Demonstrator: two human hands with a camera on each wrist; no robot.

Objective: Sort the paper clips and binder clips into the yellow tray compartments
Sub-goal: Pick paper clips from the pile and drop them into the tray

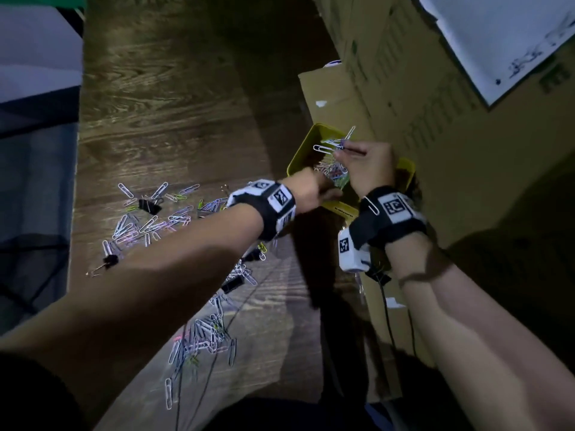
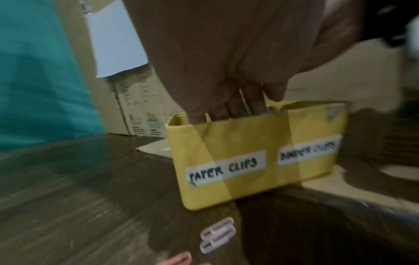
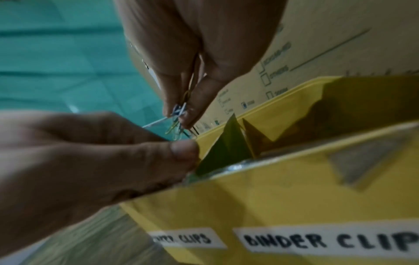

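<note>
The yellow tray [image 1: 295, 164] stands on the dark wooden table against cardboard boxes. Its front wall [image 2: 226, 143] carries the labels "PAPER CLIPS" [image 2: 224, 168] and "BINDER CLIPS" [image 3: 328, 240]. My right hand [image 1: 340, 150] hovers over the tray and pinches a tangled bunch of paper clips [image 1: 329, 144], which also shows between its fingertips [image 3: 179, 114]. My left hand [image 1: 323, 185] dips bunched fingers into the paper-clip compartment, with thin clips [image 2: 243, 100] between them. Its thumb [image 3: 183, 150] lies at the tray's rim. Paper clips [image 1: 331, 171] lie inside that compartment.
Loose coloured paper clips [image 1: 155, 222] spread over the table left of the tray, and more [image 1: 205, 337] lie nearer me. Black binder clips [image 1: 149, 206] [image 1: 110, 259] [image 1: 231, 284] sit among them. Cardboard boxes [image 1: 435, 88] rise at the right. One clip [image 1: 371, 205] clings to my right wrist strap.
</note>
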